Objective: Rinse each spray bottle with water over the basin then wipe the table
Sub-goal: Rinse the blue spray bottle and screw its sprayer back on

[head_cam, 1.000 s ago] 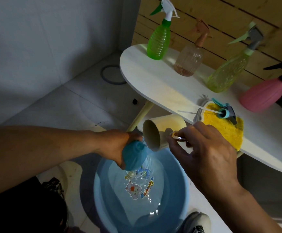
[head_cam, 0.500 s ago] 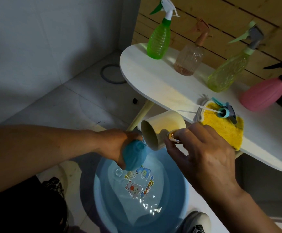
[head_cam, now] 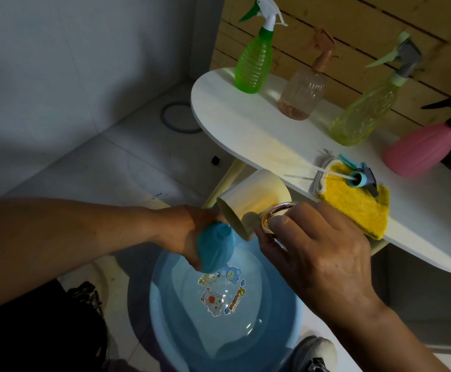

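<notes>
Dim, murky view — wide-angle edge bending, glints on basin (head_cam: 165, 304) water.

Four spray bottles (head_cam: 253, 60) along the table's (head_cam: 245, 130) back edge, cloth (head_cam: 358, 202) with a loose sprayer head (head_cam: 358, 175) on it at the front edge, basin (head_cam: 165, 318) on the floor before the table.

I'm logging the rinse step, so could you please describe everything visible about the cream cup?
The cream cup is a plain, smooth cylinder, matte and opaque, with a shiny gold ring handle. The right hand holds it by that handle, tipped on its side, its open mouth facing down-left toward the neck of the teal bottle gripped by the left hand, above the blue basin. No water stream is discernible.
</notes>
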### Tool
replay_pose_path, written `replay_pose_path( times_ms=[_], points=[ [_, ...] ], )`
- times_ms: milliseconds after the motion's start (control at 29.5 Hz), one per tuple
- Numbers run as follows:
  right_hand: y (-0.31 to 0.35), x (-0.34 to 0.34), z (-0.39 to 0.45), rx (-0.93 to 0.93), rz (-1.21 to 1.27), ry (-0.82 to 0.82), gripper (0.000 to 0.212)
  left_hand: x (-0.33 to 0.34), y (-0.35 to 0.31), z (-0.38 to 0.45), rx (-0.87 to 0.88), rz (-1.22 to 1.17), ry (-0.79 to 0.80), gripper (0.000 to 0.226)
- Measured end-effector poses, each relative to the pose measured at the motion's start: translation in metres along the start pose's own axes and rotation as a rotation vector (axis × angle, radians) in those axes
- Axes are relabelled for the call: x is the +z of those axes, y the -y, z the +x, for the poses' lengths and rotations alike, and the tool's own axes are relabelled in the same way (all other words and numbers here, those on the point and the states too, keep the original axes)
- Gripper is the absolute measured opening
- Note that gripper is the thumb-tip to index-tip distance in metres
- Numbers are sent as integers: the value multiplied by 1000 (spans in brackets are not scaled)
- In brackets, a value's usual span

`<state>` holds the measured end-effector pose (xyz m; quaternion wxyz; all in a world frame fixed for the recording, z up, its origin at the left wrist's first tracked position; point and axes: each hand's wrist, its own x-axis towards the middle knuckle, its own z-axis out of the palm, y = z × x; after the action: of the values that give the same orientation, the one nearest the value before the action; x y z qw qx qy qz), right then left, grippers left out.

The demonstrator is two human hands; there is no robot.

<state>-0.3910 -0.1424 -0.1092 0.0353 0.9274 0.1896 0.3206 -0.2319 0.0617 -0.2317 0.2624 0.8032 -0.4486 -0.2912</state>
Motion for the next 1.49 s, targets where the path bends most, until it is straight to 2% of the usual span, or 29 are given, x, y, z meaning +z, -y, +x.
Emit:
replay_pose_path(
  times_ms=[136,271,407,576,746,847,1051,1186,1288,1424,1491],
  points=[
    [0,4,-2,82,54,18,17,-2,-6,0,-25,35,10,87],
    [-5,14,-4,421,174,72,22,-1,-8,-2,-40,74,23,91],
    [-12,29,-12,724,234,211,29,1,-3,-4,-37,65,21,87],
    [-21,61,-28,885,227,453,38,4,2,-7,-67,66,36,81],
    [-29,114,-51,911,297,879,34,6,5,-10,-90,64,60,88],
    [-28,146,-77,860,247,1018,28,7,8,-9,-120,72,57,94],
    [-26,189,-127,783,182,1107,26,8,14,-6,-153,35,57,87],
    [-22,202,-142,691,98,1144,32,9,13,-5,-162,39,80,85],
    [-14,216,-148,666,161,1156,32,8,15,-4,-173,21,89,83],
    [-3,227,-147,716,233,1121,31,7,14,-3,-169,45,97,83],
    [-5,228,-145,803,295,1102,27,8,16,-2,-169,57,99,84]
  ],
)
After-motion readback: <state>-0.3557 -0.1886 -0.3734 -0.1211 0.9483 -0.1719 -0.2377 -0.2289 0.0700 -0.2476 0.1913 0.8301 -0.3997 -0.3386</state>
